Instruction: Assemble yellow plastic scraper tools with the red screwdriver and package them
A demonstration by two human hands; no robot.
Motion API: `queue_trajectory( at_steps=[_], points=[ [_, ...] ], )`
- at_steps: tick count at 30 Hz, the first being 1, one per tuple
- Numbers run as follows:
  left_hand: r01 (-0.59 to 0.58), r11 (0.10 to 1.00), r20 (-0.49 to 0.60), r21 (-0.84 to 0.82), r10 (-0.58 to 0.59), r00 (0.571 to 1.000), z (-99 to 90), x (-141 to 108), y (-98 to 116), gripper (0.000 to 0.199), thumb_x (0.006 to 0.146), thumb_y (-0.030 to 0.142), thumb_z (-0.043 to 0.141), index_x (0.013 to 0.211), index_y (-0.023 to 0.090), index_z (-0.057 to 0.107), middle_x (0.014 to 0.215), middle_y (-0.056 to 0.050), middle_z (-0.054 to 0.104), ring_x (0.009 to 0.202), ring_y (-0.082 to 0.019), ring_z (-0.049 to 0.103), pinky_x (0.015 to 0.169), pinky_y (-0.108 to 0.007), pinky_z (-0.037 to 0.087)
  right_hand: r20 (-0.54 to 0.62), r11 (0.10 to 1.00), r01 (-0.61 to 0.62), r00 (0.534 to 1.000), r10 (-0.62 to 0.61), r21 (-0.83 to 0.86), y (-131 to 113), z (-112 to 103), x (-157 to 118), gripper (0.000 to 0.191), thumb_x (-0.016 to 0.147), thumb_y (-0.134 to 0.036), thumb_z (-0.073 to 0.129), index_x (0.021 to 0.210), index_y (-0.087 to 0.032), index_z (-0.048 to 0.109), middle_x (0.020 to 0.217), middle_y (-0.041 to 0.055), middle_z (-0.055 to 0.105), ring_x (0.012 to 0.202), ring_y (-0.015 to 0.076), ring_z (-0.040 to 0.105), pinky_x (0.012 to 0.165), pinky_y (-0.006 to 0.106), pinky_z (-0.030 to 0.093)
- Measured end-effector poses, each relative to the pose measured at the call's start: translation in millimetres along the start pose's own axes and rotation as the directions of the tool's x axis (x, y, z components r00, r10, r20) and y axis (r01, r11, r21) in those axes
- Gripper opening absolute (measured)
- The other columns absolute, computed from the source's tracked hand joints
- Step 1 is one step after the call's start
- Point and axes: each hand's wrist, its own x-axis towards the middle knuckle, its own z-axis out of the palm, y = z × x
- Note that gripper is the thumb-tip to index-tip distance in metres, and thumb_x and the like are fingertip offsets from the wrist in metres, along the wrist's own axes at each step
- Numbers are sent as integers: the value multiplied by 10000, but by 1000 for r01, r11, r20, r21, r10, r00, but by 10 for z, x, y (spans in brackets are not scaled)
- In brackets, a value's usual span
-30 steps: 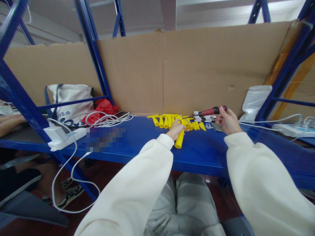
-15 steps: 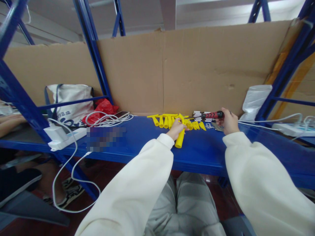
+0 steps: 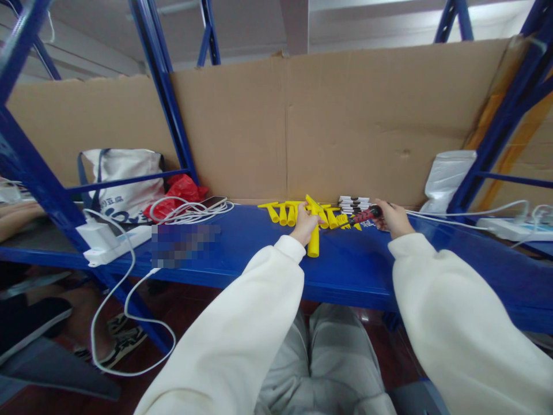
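My left hand point(image 3: 305, 225) is closed on a yellow T-shaped plastic piece point(image 3: 313, 242), whose round tube end points toward me above the blue shelf. My right hand point(image 3: 394, 219) grips a screwdriver point(image 3: 365, 216) by its red and black handle. The dark shaft slants down and left toward the yellow piece; whether its tip touches is too small to tell. Behind my left hand lies a row of similar yellow pieces point(image 3: 283, 214). Small yellow parts point(image 3: 343, 221) sit under the screwdriver, beside a stack of white and black packets point(image 3: 353, 203).
A cardboard wall point(image 3: 345, 127) backs the blue shelf point(image 3: 250, 248). To the left are a cloth bag point(image 3: 125, 173), a red plastic bag point(image 3: 181, 189), coiled white cable point(image 3: 190, 212) and a power strip point(image 3: 116, 245). A white pouch point(image 3: 449, 178) leans at right. Another person's arm point(image 3: 19, 214) shows far left.
The screwdriver has tilted, its tip dropping lower, and my right hand has shifted slightly left. The yellow piece in my left hand has turned a little more upright.
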Motion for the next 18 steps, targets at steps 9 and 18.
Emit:
queue_trajectory(
  at_steps=[9, 18],
  points=[
    [-143, 988, 25, 56, 142, 990, -7, 55, -32, 695, 728, -62, 538, 1363, 217, 589, 1375, -86, 635, 1043, -186, 689, 800, -254, 578, 390, 937, -143, 881, 267, -318, 69, 48, -120, 526, 633, -591, 890, 579, -198, 543, 415, -23, 519, 290, 89, 426, 251, 191, 263],
    [-269, 925, 44, 270, 267, 963, -8, 159, -153, 512, 640, -103, 559, 1039, 149, 758, 1362, -120, 654, 1382, -240, 524, 1223, -346, 335, 471, 826, 71, 847, 246, -559, 44, 137, -246, 543, 662, -620, 857, 554, -177, 561, 448, -27, 502, 339, 51, 375, 301, 166, 250]
  ],
)
